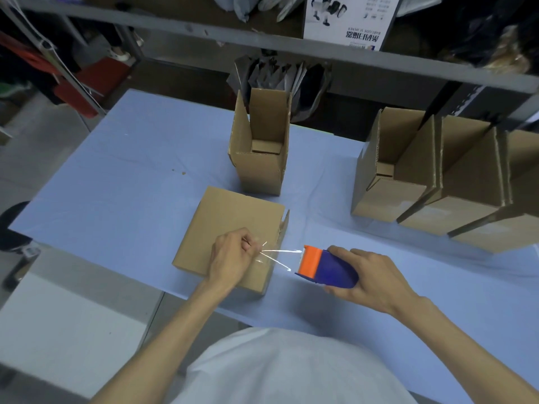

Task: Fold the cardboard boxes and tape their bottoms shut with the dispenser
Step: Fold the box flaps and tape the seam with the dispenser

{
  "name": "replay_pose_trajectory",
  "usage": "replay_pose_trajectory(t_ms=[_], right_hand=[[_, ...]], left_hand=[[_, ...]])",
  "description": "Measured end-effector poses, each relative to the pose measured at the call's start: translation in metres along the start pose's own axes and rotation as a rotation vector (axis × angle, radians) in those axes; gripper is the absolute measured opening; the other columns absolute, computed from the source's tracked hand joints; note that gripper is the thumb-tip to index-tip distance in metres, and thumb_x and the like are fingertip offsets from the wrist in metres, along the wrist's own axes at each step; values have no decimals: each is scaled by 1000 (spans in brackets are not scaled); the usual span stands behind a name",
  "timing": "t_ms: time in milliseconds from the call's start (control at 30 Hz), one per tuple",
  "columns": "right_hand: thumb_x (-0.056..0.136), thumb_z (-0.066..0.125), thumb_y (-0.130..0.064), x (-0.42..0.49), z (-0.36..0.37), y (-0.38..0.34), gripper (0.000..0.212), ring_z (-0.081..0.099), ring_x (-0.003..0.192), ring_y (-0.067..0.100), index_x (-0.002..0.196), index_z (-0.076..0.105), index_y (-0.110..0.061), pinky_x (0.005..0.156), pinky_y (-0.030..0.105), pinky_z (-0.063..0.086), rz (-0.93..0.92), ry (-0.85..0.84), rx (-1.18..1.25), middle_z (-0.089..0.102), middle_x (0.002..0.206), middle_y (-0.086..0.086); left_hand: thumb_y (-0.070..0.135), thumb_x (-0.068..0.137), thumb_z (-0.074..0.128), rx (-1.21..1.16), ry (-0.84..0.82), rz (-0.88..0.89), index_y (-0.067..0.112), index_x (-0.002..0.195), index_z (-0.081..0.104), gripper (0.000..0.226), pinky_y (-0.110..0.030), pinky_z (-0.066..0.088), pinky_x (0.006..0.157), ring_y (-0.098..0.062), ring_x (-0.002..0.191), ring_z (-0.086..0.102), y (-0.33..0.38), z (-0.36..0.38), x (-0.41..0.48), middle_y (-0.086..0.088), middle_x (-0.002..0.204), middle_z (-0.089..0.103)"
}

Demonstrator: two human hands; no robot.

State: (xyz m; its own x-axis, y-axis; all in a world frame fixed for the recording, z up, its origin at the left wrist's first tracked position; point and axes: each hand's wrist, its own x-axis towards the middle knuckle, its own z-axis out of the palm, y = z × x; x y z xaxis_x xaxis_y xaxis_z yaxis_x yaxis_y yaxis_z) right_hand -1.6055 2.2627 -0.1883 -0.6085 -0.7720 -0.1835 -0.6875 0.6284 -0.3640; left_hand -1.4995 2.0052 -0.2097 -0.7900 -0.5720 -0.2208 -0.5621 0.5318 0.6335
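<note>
Our white shirt (277, 368) is closest, low in the view. Past it, our right hand (370, 281) wraps its fingers round the blue and orange plastic tape dispenser (326, 268), just to the right of the brown cardboard box lying flat (230, 217). Our left hand (233, 255) rests on top of that box, near its right edge. It pinches the loose end of the clear sticky tape (280, 252) between curled fingers and thumb. The tape runs tight from that pinch, past the box's right edge, to the dispenser's orange mouth.

We think the step now is sticking tape along the box's bottom. To do it well, we should press the end down flat first. Then we should hold the tape tight so it gets no wrinkles, and pull the dispenser straight. We cannot see the seam, so we should check the line.

Behind the flat box, a tall open cardboard box (259, 153) stands up. Well to its right, a row of open cardboard boxes (423, 182) sits close together. All sit on the light blue table cover (131, 170).
</note>
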Motion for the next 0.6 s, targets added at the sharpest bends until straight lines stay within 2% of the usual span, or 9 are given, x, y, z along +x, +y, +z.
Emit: replay_pose_trajectory(t_ms=[233,367,533,600], right_hand=[[71,60,-63,6,4,-2,64,59,77,20,127,48,-35,63,27,46,1,13,5,63,88,-6],[72,60,-61,10,6,-3,60,58,74,18,124,48,-35,62,26,46,0,-3,-2,61,85,-6],[71,60,-60,13,9,-3,59,55,70,16,123,47,-36,59,23,42,4,-8,-15,60,82,-7],[71,60,-59,15,10,-3,58,55,70,17,122,48,-35,60,25,44,9,-9,-23,60,81,-7]], left_hand=[[20,72,81,-28,54,77,17,71,68,13,-31,49,66,-13,60,55,-1,3,2,4,63,62],[18,70,82,-7,86,123,15,72,68,15,-32,49,66,-9,60,52,-4,5,1,4,70,61],[26,77,79,32,158,171,14,86,68,18,-28,41,67,-12,66,49,-12,8,-5,3,93,56],[26,79,78,15,180,157,14,89,68,19,-31,44,68,-14,65,47,-12,11,-8,2,100,54]])
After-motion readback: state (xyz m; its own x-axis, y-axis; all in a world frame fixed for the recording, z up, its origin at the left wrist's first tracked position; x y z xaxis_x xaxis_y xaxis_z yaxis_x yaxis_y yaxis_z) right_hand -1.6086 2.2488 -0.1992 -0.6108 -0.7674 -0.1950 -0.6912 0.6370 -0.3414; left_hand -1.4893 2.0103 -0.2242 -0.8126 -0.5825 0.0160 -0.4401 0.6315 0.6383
